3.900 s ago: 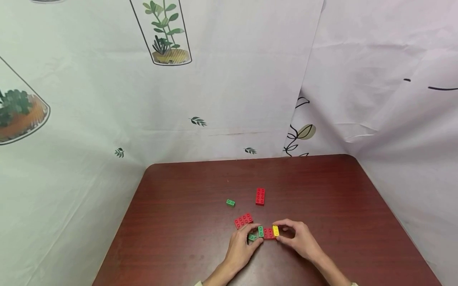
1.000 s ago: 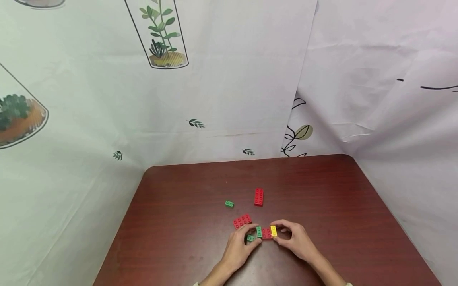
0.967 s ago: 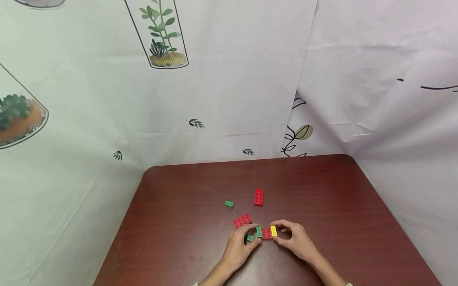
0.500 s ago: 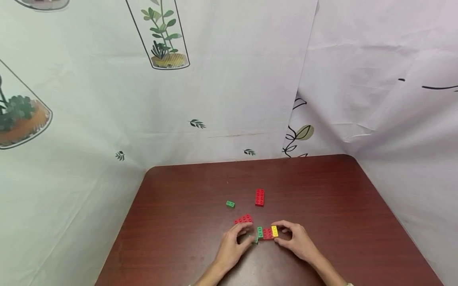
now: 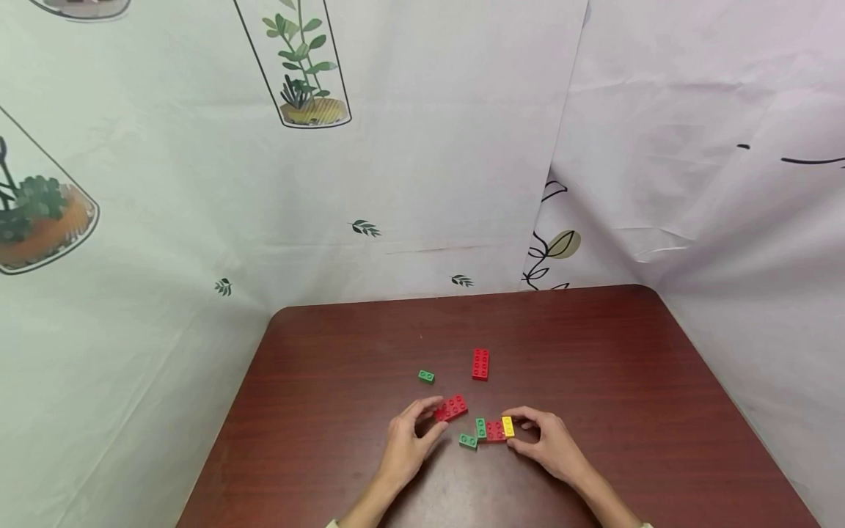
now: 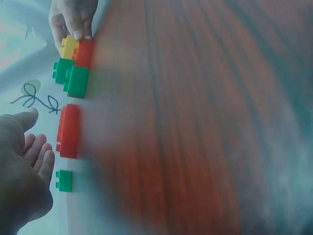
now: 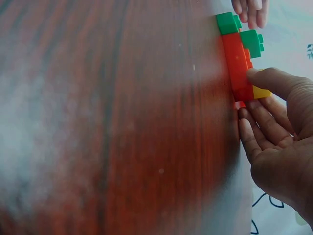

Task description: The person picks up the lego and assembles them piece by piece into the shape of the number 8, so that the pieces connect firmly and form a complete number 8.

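Observation:
My right hand [image 5: 551, 444] pinches the small yellow toy brick [image 5: 507, 427], which sits on the right end of a red brick [image 5: 494, 431]. A small green brick [image 5: 480, 428] stands on that red brick's left end. Another green brick [image 5: 468, 441] lies on the table against the left side of this assembly. My left hand [image 5: 405, 444] has its thumb and fingers spread around the left end of a second red brick [image 5: 452, 408]. In the left wrist view, the hand [image 6: 24, 166] shows a gap to that red brick [image 6: 69, 131].
Farther back on the brown table [image 5: 330, 352] lie a loose green brick [image 5: 426, 376] and a third red brick [image 5: 480, 364]. A white cloth [image 5: 429, 147] printed with plants hangs behind the table and along its sides.
My left hand has let go of the green end of the assembly and moved left to the loose red brick. The right hand stays on the yellow brick.

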A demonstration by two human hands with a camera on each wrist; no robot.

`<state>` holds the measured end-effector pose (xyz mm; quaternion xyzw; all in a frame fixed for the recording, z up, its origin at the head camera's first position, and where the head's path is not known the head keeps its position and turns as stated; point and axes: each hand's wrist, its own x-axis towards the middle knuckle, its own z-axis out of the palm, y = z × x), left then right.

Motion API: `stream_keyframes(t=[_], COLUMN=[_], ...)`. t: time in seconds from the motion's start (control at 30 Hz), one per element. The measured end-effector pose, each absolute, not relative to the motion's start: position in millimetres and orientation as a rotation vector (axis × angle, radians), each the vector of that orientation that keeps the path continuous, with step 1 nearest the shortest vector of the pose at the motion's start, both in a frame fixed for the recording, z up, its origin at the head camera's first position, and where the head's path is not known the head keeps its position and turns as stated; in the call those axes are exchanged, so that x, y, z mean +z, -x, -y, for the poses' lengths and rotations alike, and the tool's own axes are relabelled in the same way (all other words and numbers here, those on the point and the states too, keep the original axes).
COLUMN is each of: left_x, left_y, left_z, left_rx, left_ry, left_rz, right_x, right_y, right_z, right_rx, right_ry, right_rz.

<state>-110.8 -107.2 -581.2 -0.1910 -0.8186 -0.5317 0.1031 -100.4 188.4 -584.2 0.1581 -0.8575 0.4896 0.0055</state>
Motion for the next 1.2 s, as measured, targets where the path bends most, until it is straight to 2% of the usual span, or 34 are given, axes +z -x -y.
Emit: stream_keyframes(t=[1.2], left_x=[-593], left_y=[118], left_z=[113], left_rx=[-1.281], left_ry=[0.424], left_rz=[2.602], right_x=[-586], right_y=[100], right_z=[-188], right_rx=[1.544], right_ry=[-0.465], right_rz=[2.698])
